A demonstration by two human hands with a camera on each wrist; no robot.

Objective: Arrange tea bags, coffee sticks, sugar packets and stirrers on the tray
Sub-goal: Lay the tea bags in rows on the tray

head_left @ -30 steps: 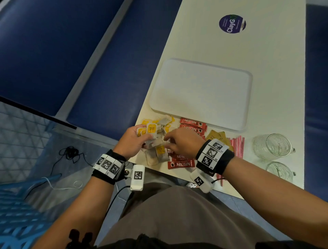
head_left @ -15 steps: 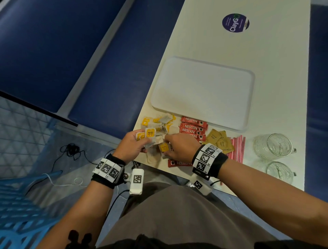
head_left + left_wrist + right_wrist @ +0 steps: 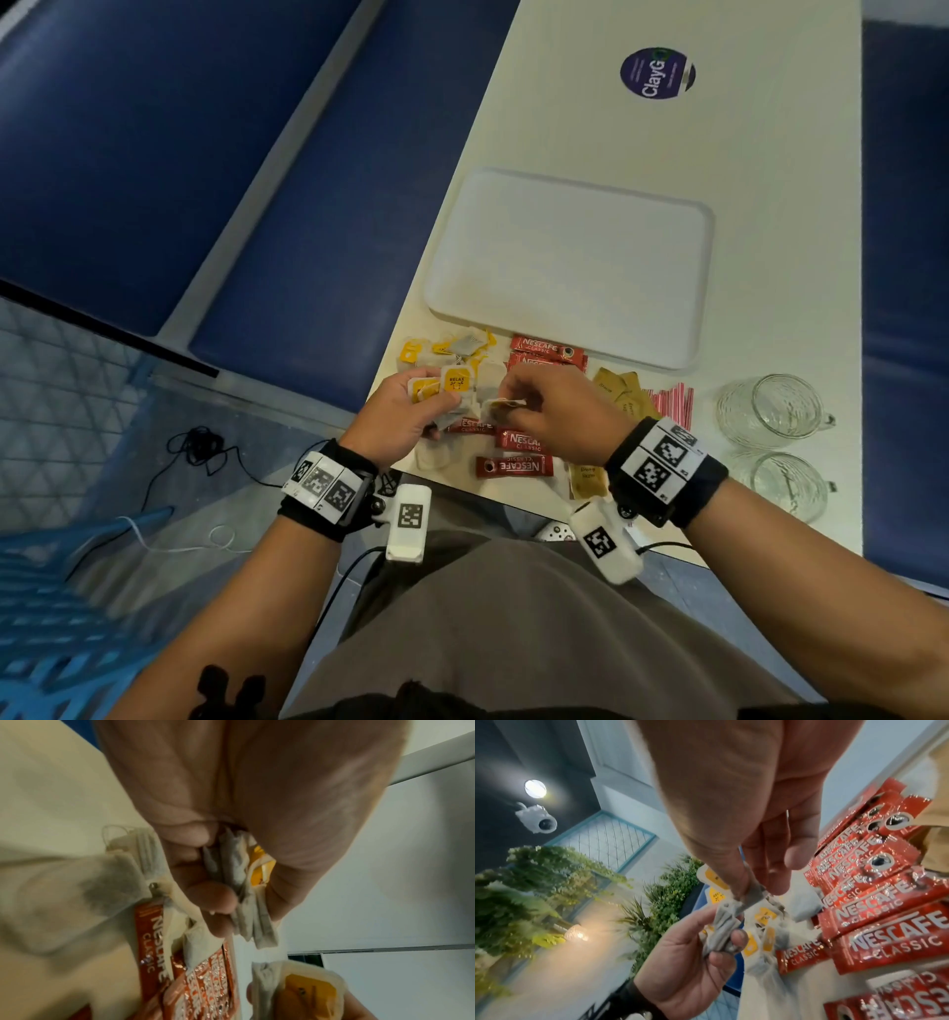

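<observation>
Right hand (image 3: 552,411) lifted tea bag (image 3: 506,405) (yellow-tagged) toward left hand (image 3: 405,411).

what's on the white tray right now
Nothing shows on the tray; its whole top is in view. The tea bags, coffee sticks, sugar packets and stirrers all lie on the table beside it.

Head view looks down from above; both wrist views look up, close — all share the tea bags (image 3: 454,383).
</observation>
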